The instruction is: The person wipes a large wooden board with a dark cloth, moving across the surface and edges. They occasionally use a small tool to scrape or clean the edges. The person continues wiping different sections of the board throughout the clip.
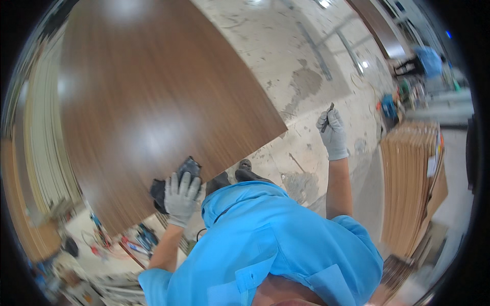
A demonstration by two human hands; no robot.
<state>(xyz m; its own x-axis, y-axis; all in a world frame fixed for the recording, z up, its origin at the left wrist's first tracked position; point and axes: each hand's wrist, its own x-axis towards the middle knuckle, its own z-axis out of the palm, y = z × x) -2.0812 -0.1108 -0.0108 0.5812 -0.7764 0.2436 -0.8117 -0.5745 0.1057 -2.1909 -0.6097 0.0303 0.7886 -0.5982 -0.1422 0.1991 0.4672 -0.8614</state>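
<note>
A large dark brown wood-grain panel [153, 97] fills the upper left of the head view. My left hand [181, 198], in a grey glove, presses a dark cloth [168, 183] against the panel's lower edge. My right hand [333, 133], also gloved, is raised off to the right above the floor and grips a small dark pencil-like tool [327, 117]. My blue shirt [265, 245] fills the bottom centre, and a dark shoe tip [245, 171] shows below the panel's corner.
The stained concrete floor [306, 76] lies beyond the panel. A stack of light wooden boards [411, 183] stands at the right. Tools and cables [127, 245] lie scattered at lower left. A person in blue [429, 61] stands far off at upper right.
</note>
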